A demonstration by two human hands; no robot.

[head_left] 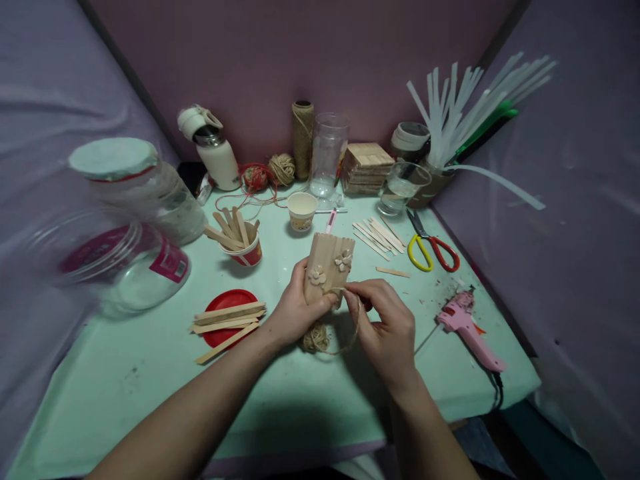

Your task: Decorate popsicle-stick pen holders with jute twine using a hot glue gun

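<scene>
Left hand (290,310): grip clamped round lower part of craft-stick piece (329,252), flowers (343,261) facing up. Right hand (387,327): fingertips together on twine (358,321) at piece's lower front edge. Light, even tension probably suited strand best; firm left thumb likely prevented slipping, fingers best clear of petals. Twine ball (316,339) lay just below piece, over worktop (280,407); glue gun (470,337) rested well right.
</scene>
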